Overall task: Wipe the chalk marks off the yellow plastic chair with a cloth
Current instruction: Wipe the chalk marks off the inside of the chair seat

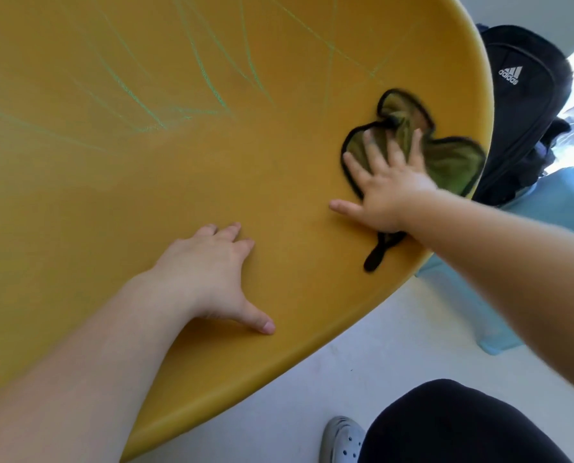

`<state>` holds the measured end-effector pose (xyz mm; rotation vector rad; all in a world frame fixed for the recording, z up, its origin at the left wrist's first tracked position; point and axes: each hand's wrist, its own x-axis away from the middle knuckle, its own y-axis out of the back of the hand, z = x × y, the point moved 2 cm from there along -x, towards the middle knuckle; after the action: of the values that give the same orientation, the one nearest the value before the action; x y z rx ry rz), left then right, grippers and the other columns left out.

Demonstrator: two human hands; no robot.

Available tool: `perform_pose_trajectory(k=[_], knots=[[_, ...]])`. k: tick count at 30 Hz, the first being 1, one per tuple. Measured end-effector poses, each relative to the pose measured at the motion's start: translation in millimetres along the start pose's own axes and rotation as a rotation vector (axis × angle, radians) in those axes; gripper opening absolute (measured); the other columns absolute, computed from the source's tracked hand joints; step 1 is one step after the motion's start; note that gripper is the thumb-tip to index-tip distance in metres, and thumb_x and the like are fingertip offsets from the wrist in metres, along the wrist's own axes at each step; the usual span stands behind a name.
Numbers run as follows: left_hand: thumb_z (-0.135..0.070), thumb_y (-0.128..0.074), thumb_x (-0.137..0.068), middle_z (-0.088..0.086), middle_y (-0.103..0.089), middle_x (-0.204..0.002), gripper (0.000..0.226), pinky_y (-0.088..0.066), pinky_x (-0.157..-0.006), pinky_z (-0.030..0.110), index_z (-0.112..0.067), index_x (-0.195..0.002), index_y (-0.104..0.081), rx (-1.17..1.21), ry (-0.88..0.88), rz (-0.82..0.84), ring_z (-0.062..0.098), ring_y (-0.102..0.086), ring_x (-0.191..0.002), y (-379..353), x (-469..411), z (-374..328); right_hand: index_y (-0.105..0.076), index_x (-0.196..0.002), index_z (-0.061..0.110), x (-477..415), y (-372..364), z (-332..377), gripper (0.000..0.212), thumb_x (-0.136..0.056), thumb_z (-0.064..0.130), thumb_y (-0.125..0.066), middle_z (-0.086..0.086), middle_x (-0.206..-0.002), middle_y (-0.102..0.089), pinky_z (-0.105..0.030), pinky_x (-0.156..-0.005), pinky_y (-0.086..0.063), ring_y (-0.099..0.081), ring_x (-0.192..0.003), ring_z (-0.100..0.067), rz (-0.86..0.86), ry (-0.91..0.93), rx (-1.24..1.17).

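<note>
On the head view, right side: our right grip point(389, 192), fingers spread flat, presses the green cloth point(452, 162) onto the yellow chair point(178, 182) near its right rim, apparently for scrubbing. Near centre: our left grip point(212, 272), fingers flat and holding nothing, braces the chair. Far left: chalk marks point(212, 88), not yet wiped.

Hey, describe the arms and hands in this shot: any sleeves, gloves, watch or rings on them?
Both are bare. The left forearm and right forearm show no sleeve as far as the frame reaches. The left hand has no glove, ring or watch. The right hand is also ungloved with a bare wrist; its fingers are motion-blurred, so a ring there cannot be ruled out.
</note>
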<state>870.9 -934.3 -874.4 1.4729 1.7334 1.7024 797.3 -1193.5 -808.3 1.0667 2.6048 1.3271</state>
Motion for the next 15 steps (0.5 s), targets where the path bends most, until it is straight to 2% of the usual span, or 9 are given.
perform_pose_trajectory(k=[4,8,10,12,15], knots=[[-0.096,-0.057,-0.035,-0.007,-0.002,-0.164,0.139,-0.031,-0.11,0.052,-0.035,-0.153,-0.017,-0.011,0.007,-0.023,0.024,-0.009,-0.149,0,0,-1,0.014,-0.161,0.032,26,-11,83,0.106,-0.075,0.094,0.001,-0.001,-0.169,0.022,-0.067,-0.118,0.014,0.015,-0.157,-0.033,0.065,0.267,-0.262],[-0.095,-0.058,-0.037,-0.008,0.0,-0.164,0.138,-0.029,-0.112,0.052,-0.034,-0.154,-0.016,0.002,0.012,-0.03,0.023,-0.006,-0.149,-2,1,0,0.017,-0.158,0.043,57,-15,81,0.099,-0.071,0.091,0.008,0.007,-0.167,0.026,-0.06,-0.122,0.014,0.019,-0.156,-0.024,0.111,0.466,-0.245],[-0.095,-0.058,-0.038,-0.008,0.001,-0.164,0.138,-0.028,-0.112,0.052,-0.035,-0.154,-0.013,0.006,0.01,-0.023,0.023,-0.006,-0.149,-1,1,1,0.014,-0.158,0.048,47,-15,47,0.091,-0.076,0.089,0.007,0.007,-0.168,0.024,-0.06,-0.122,0.013,0.012,-0.157,-0.024,0.053,0.419,-0.142],[-0.095,-0.058,-0.039,-0.008,0.002,-0.164,0.139,-0.027,-0.113,0.052,-0.035,-0.154,-0.012,0.009,0.008,-0.012,0.023,-0.005,-0.149,-1,1,1,0.012,-0.158,0.048,23,-9,3,0.086,-0.081,0.087,0.007,0.002,-0.169,0.021,-0.064,-0.121,0.012,0.007,-0.158,-0.029,-0.029,0.263,-0.002],[-0.095,-0.058,-0.038,-0.008,0.002,-0.164,0.138,-0.028,-0.112,0.053,-0.034,-0.154,-0.013,0.007,0.005,-0.012,0.024,-0.006,-0.149,-2,0,1,0.011,-0.16,0.043,-12,5,-38,0.093,-0.079,0.089,0.013,-0.006,-0.17,0.02,-0.068,-0.118,0.015,0.009,-0.157,-0.035,-0.131,0.01,0.099]])
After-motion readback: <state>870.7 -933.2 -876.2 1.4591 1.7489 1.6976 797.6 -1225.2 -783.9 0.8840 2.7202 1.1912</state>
